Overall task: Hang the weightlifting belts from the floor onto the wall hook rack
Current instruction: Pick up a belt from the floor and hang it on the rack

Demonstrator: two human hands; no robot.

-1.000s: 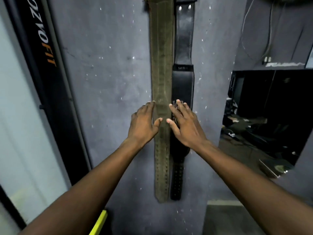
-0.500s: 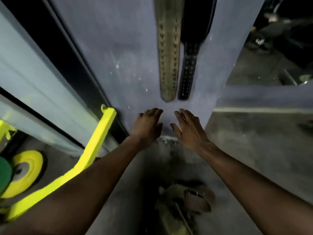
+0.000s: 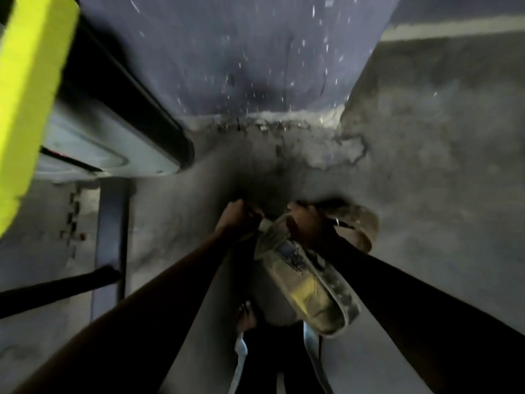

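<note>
— Belt (image 3: 309,285), where is it?
— Low over the concrete floor (image 3: 426,143), near the wall's foot, in both my hands.
— How?
— My left hand (image 3: 237,216) clasps one end; my right hand (image 3: 308,226) is closed around the strap beside it.

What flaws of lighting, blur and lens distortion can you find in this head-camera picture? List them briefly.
Head view: dim overall, both forearms near-black silhouettes; motion blur softens the belt and both hands, left hand, right hand; the yellow bar is overbright and smeared; wide-angle bending curves the wall base.
</note>
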